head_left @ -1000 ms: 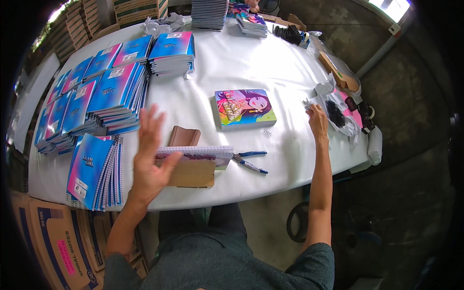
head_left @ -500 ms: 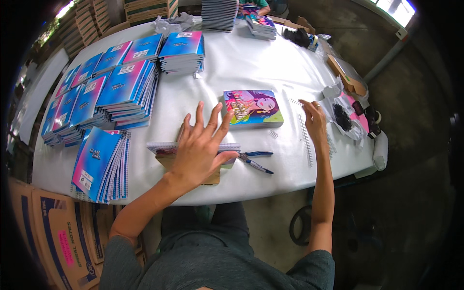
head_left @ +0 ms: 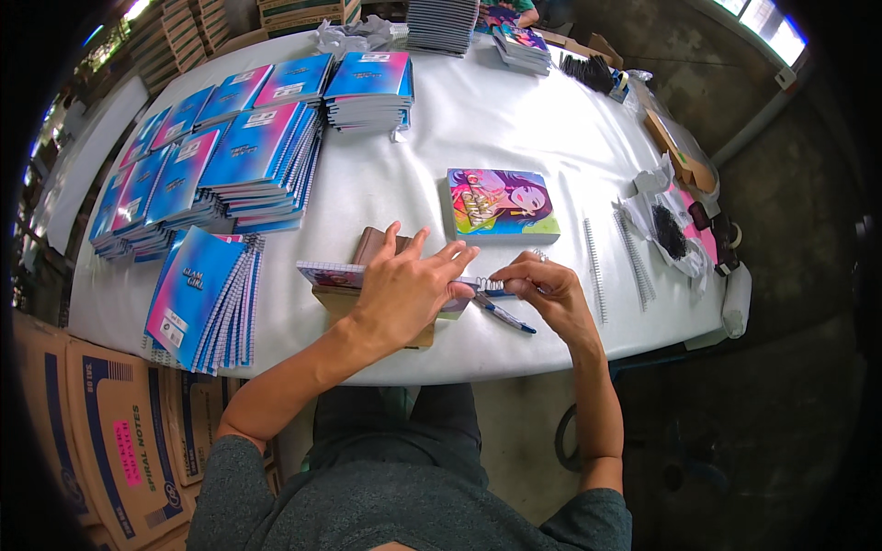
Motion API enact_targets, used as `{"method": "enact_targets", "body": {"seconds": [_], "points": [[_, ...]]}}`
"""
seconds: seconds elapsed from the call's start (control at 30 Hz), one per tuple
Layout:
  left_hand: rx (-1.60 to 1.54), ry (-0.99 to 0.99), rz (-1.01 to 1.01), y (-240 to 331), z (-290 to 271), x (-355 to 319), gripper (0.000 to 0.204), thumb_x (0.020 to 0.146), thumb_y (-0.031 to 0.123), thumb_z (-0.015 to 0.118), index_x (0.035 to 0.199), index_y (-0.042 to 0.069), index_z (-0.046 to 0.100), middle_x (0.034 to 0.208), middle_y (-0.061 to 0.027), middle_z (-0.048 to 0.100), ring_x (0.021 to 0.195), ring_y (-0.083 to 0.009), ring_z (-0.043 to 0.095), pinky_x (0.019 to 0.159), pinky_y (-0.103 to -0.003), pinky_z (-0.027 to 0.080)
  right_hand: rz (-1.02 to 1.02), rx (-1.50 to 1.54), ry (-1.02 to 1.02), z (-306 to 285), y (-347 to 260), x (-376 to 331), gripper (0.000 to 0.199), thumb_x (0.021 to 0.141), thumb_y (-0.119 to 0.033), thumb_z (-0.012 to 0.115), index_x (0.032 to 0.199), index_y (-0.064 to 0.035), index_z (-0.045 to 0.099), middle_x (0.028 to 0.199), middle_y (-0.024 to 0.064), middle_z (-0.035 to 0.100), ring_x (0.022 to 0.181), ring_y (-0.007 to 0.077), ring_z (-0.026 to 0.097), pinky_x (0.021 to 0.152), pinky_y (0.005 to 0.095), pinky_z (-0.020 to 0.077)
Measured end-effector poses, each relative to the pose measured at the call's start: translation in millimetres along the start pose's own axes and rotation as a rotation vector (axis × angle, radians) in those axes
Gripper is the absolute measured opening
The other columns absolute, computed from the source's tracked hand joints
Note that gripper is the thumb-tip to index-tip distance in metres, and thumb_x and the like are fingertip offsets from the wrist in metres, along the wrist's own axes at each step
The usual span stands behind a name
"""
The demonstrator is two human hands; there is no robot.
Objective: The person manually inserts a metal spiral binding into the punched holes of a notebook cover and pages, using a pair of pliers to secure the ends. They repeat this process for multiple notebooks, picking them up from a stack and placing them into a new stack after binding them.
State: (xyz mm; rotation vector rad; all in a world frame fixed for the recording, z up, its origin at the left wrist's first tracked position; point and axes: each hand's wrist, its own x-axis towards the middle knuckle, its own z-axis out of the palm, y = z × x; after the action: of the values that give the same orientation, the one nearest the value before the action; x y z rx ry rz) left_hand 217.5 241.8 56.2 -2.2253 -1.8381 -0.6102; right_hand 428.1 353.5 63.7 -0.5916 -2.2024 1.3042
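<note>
A notebook [head_left: 329, 273] stands on its edge at a wooden block [head_left: 421, 338], its punched edge facing up. My left hand [head_left: 400, 289] lies across it, the fingers over the far side and the thumb at its right end. Closed in a pinch, my right hand [head_left: 556, 298] holds a wire spiral [head_left: 487, 285] at the notebook's right end. Blue-handled pliers [head_left: 507, 319] lie on the table just below that hand, partly covered. Beyond the hands rests a stack of small notebook blocks with a colourful illustrated cover [head_left: 501, 204].
Blue-and-pink notebooks [head_left: 248, 151] stand in several stacks at the left, with a fanned pile [head_left: 197, 298] nearer. Loose wire spirals [head_left: 595, 271] lie at the right, beside crumpled paper holding black coils [head_left: 669, 231]. Cardboard boxes [head_left: 119, 441] stand lower left. Another person's arm [head_left: 525, 14] shows at the far edge.
My right hand has come left and down to the notebook's right end, now with a wire spiral in its fingers. My left hand stays on the notebook. The whole view has shifted slightly.
</note>
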Motion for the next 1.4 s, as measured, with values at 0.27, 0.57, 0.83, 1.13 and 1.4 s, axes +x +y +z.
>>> {"method": "enact_targets", "body": {"seconds": [0.27, 0.57, 0.83, 1.13, 1.4], "points": [[-0.083, 0.008, 0.003, 6, 2, -1, 0.056, 0.085, 0.036, 0.069, 0.135, 0.015, 0.055, 0.129, -0.0027, 0.063, 0.114, -0.0307, 0.062, 0.095, -0.047, 0.048, -0.196, -0.392, -0.048, -1, -17, 0, 0.01, 0.091, -0.005, 0.062, 0.098, 0.0005, 0.058, 0.07, 0.0089, 0.06, 0.064, 0.0195, 0.06, 0.062, 0.0349, 0.0466], [-0.035, -0.215, 0.019, 26, -7, 5, 0.054, 0.093, 0.044, 0.056, 0.135, 0.01, 0.054, 0.124, -0.0055, 0.065, 0.104, -0.0307, 0.067, 0.064, -0.039, 0.06, 0.135, -0.124, -0.383, -27, 30, 67, 0.007, 0.091, 0.001, 0.059, 0.098, 0.0023, 0.059, 0.087, 0.009, 0.066, 0.07, 0.0167, 0.063, 0.063, 0.0302, 0.053], [0.047, -0.124, 0.08, 27, 4, -8, 0.076, 0.083, 0.052, 0.064, 0.147, 0.018, 0.043, 0.145, -0.0149, 0.048, 0.106, -0.0363, 0.063, 0.089, -0.043, 0.054, -0.426, -0.465, -0.474, 108, 92, 132, 0.039, 0.079, -0.009, 0.069, 0.115, -0.0085, 0.054, 0.136, 0.0218, 0.044, 0.114, 0.0432, 0.055, 0.094, 0.0465, 0.0482], [-0.015, 0.218, -0.144, 7, -3, -11, 0.109, 0.067, 0.043, 0.081, 0.155, 0.015, 0.025, 0.15, -0.0231, 0.037, 0.101, -0.0362, 0.066, 0.09, -0.04, 0.054, -0.253, 0.67, -0.678, -37, 30, 64, 0.039, 0.088, -0.019, 0.062, 0.115, 0.0078, 0.067, 0.126, 0.0231, 0.063, 0.12, 0.0328, 0.06, 0.101, 0.043, 0.0456], [-0.017, 0.182, -0.137, 6, -4, -9, 0.111, 0.065, 0.045, 0.082, 0.156, 0.02, 0.024, 0.149, -0.0214, 0.04, 0.102, -0.0378, 0.066, 0.092, -0.04, 0.054, -0.156, 0.599, -0.606, -23, 36, 54, 0.036, 0.087, -0.023, 0.067, 0.114, -0.0001, 0.071, 0.126, 0.021, 0.063, 0.119, 0.03, 0.059, 0.101, 0.0398, 0.0461]]}}
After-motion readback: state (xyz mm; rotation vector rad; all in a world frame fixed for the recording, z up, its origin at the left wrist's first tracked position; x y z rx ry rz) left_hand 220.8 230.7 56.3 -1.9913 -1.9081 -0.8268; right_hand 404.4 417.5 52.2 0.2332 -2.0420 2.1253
